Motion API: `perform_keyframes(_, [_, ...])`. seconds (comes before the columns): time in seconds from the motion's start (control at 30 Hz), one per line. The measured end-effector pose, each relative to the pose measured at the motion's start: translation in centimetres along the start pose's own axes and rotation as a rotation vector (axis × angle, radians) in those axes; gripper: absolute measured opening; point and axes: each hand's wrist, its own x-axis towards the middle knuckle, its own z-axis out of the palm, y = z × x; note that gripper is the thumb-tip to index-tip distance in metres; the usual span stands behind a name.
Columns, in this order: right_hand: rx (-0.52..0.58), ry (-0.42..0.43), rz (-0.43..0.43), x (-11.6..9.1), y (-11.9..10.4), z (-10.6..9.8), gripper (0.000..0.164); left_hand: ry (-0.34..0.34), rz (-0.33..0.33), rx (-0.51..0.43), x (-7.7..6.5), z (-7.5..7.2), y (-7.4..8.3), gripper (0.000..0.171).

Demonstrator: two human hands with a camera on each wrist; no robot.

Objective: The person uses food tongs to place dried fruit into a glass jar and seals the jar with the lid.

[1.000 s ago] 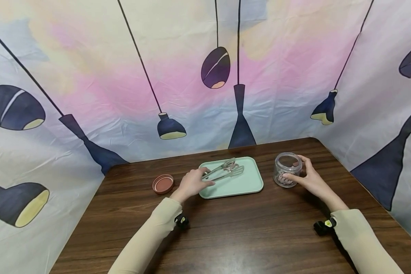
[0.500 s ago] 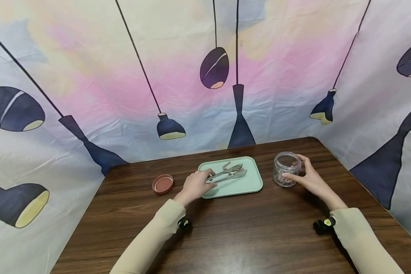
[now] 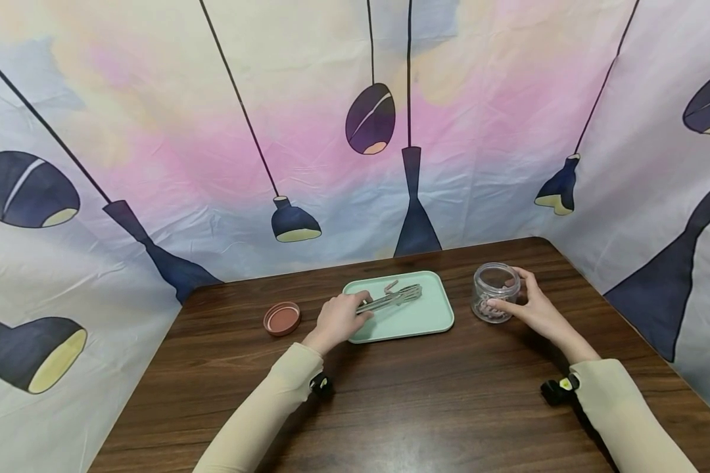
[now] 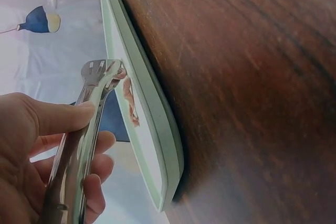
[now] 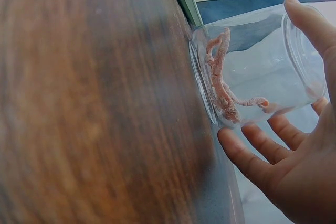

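Dark wood-grain table (image 3: 390,407) fills the lower half of the head view, backed on three sides by a pastel cloth (image 3: 154,131) printed with dark hanging lamps.

At the middle of the table the metal tongs (image 3: 390,300) lie low over the mint-green tray (image 3: 432,318), their tips pointing to about 2 o'clock and closed on a pinkish strip (image 4: 128,94). The left hand (image 3: 337,318) grips the tongs by the handle end, thumb on top and fingers curled beneath, at the tray's 9 o'clock edge.

At 3 o'clock from the tray, a little apart from it, stands the clear glass jar (image 3: 494,292), upright and open-mouthed, with more pinkish strips (image 5: 220,85) lying in its bottom. The right hand (image 3: 535,305) holds the jar from its 3 o'clock side, thumb at the rim and fingers curved round the wall.

At 9 o'clock from the tray, beyond the left hand, a reddish-brown lid (image 3: 282,318) lies flat.

Bare wood runs between tray and jar, and a wide stretch of it lies at 6 o'clock, crossed only by the two cream sleeves (image 3: 260,414). The far table edge meets the cloth just behind the tray and jar; the right edge meets it not far past the jar.
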Motion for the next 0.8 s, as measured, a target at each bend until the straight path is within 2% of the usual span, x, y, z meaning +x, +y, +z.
perform_keyframes(0.17, [0.0, -0.003, 0.003, 0.0, -0.1, 0.0, 0.102, 0.01, -0.003, -0.007, 0.1, 0.1, -0.1, 0.021])
perform_keyframes(0.37, [0.005, 0.002, -0.002, -0.1, 0.0, -0.1, 0.102, 0.053, -0.003, -0.055, 0.3, -0.3, 0.0, 0.021])
perform_keyframes(0.6, [0.003, -0.002, -0.004, -0.2, 0.1, -0.2, 0.101, 0.09, -0.029, -0.106, 1.0, -1.7, 0.5, 0.027])
perform_keyframes(0.8, [0.007, -0.005, 0.001, -0.1, 0.0, -0.1, 0.101, 0.153, -0.04, -0.152, 2.0, -2.8, 0.9, 0.027])
